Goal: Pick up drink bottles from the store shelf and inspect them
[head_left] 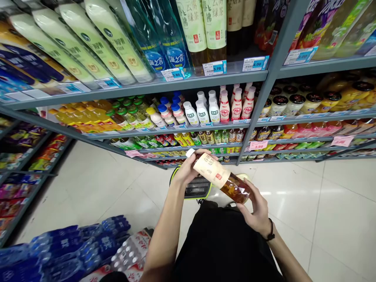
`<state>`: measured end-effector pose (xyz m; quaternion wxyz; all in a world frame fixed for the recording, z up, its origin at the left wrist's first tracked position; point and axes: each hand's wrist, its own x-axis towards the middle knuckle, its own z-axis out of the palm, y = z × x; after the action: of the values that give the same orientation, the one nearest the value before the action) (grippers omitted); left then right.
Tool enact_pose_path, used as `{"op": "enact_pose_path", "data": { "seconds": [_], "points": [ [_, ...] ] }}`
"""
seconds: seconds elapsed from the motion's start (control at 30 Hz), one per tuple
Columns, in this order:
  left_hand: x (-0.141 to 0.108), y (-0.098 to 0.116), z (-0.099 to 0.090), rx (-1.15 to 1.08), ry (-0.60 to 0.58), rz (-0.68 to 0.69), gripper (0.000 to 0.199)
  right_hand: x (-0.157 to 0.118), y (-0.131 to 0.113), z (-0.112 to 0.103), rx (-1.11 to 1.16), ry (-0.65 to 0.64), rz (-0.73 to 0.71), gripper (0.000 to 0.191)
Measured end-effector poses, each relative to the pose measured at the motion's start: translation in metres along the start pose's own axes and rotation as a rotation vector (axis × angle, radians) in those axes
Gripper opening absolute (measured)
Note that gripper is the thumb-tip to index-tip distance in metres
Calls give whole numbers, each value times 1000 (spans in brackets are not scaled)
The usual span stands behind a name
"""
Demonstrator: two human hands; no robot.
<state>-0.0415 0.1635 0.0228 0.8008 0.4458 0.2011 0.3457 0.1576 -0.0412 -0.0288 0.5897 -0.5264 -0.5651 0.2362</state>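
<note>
A tea bottle [219,176] with a cream label, a white cap and dark amber liquid lies tilted between my two hands, in front of my body. My left hand [188,167] is closed round its neck end, just below the cap. At the base, my right hand [256,205] grips the bottle between thumb and fingers. Below the bottle, a dark shopping basket [198,188] with a yellow-green rim stands on the floor, partly hidden by my left hand and the bottle.
Shelves of drinks [202,111] run across the front, behind a grey upright [272,74]. A snack shelf [32,172] stands at the left. Wrapped packs of blue bottles [67,250] are piled on the floor at the lower left. Pale tiles [293,188] cover the floor.
</note>
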Motion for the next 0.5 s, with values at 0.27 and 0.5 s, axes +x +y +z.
{"op": "enact_pose_path", "data": {
  "seconds": [0.27, 0.5],
  "points": [
    [5, -13, -72, 499, -16, -459, 62, -24, 24, 16, 316, 121, 537, 51],
    [-11, -79, -146, 462, 91, -745, 57, -53, 88, 72, 417, 13, 959, 72]
  ]
}}
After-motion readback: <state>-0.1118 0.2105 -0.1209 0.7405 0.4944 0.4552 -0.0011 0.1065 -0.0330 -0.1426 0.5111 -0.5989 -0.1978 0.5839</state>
